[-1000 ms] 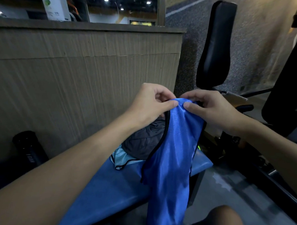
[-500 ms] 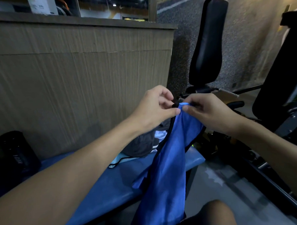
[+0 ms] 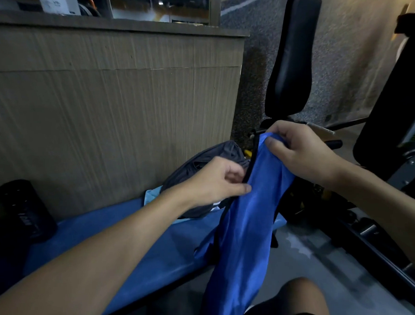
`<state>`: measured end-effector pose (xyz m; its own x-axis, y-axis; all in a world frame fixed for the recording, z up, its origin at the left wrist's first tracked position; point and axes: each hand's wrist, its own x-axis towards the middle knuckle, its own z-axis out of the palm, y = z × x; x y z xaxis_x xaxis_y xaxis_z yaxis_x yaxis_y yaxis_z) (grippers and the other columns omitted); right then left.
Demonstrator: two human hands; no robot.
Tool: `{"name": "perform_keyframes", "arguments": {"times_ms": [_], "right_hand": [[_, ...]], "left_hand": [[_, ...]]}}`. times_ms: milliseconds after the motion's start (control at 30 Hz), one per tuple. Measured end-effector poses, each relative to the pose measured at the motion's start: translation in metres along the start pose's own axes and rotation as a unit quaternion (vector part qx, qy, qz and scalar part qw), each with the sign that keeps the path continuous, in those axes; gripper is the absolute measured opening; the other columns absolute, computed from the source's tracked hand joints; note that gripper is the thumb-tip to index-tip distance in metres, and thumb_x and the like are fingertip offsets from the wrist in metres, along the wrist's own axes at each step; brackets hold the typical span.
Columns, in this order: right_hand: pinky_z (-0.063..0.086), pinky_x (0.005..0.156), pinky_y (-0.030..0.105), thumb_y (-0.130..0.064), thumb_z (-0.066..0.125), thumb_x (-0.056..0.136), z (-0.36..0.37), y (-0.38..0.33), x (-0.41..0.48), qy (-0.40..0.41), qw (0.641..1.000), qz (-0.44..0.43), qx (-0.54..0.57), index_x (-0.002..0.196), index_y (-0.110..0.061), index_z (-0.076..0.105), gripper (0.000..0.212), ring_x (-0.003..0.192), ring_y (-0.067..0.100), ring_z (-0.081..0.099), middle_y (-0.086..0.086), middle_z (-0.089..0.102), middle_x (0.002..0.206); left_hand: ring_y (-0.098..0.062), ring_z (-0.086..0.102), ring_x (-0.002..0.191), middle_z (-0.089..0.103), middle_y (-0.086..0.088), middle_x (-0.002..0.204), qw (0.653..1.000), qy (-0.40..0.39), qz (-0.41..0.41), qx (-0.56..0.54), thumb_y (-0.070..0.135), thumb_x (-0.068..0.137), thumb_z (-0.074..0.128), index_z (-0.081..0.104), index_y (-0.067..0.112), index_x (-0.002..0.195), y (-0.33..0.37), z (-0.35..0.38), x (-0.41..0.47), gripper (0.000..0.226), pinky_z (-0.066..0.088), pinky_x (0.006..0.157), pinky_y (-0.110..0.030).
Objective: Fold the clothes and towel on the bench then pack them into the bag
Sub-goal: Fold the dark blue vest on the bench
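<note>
A bright blue mesh garment [image 3: 247,227] with black trim hangs from my hands down past the bench edge toward my knee. My right hand [image 3: 303,150] grips its top corner, held up at mid right. My left hand [image 3: 217,180] pinches the black-trimmed edge lower down and to the left. Behind my left hand a dark grey garment [image 3: 202,162] lies bunched on the blue bench [image 3: 110,237], with a light blue cloth [image 3: 153,195] showing under it.
A black cylinder [image 3: 23,210] stands at the bench's left end against the wood-panelled wall [image 3: 119,113]. Black padded gym machines [image 3: 290,58] crowd the right side. Grey floor lies below the bench end, and my knee [image 3: 300,298] shows at the bottom.
My left hand has slid down and left along the black-trimmed edge, away from my right hand. My right hand still holds the top corner.
</note>
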<state>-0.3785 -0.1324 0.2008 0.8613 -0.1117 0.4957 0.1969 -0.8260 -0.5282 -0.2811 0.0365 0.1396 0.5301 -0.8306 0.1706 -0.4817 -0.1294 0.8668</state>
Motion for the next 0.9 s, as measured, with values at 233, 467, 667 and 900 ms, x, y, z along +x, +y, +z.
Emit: {"name": "perform_keyframes", "arguments": {"times_ms": [233,467,667,900], "right_hand": [[0.049,0.057,0.023,-0.038,0.070,0.086,-0.005,0.005,-0.004,-0.048,0.998,0.047,0.015,0.093,-0.017,0.065,0.023,0.074,0.011,0.066,0.000,0.069,0.082],[0.046,0.057,0.034,-0.027,0.076,0.084,0.012,0.004,-0.004,-0.155,0.987,0.028,-0.013,0.083,-0.004,0.069,0.024,0.064,0.010,0.056,0.011,0.068,0.073],[0.036,0.048,0.023,-0.012,0.069,0.089,0.000,0.007,-0.002,-0.051,0.998,0.032,0.032,0.082,0.012,0.061,0.026,0.055,0.008,0.044,0.019,0.053,0.062],[0.040,0.054,0.031,-0.013,0.071,0.083,-0.003,0.030,0.000,0.019,0.996,0.076,-0.045,0.076,0.005,0.061,0.022,0.059,0.013,0.049,0.023,0.061,0.068]], "left_hand": [[0.000,0.052,0.063,0.062,0.011,0.067,0.998,0.055,0.016,0.017,0.002,0.090,0.068,0.069,0.015,0.073,-0.016,-0.010,-0.005,0.022,0.041,0.061,-0.018],[-0.002,0.058,0.068,0.065,-0.004,0.079,0.991,0.112,0.071,-0.004,-0.005,0.088,0.067,0.070,0.005,0.094,0.010,-0.017,-0.003,0.013,0.048,0.068,-0.016],[-0.010,0.062,0.074,0.072,-0.002,0.082,0.998,0.024,-0.005,0.057,0.011,0.091,0.071,0.074,0.015,0.085,-0.029,-0.026,-0.021,0.007,0.052,0.073,-0.032],[-0.015,0.061,0.077,0.071,-0.022,0.091,0.990,0.071,-0.029,0.122,0.010,0.093,0.067,0.074,0.001,0.087,-0.039,-0.043,-0.029,0.013,0.052,0.083,-0.051]]}}
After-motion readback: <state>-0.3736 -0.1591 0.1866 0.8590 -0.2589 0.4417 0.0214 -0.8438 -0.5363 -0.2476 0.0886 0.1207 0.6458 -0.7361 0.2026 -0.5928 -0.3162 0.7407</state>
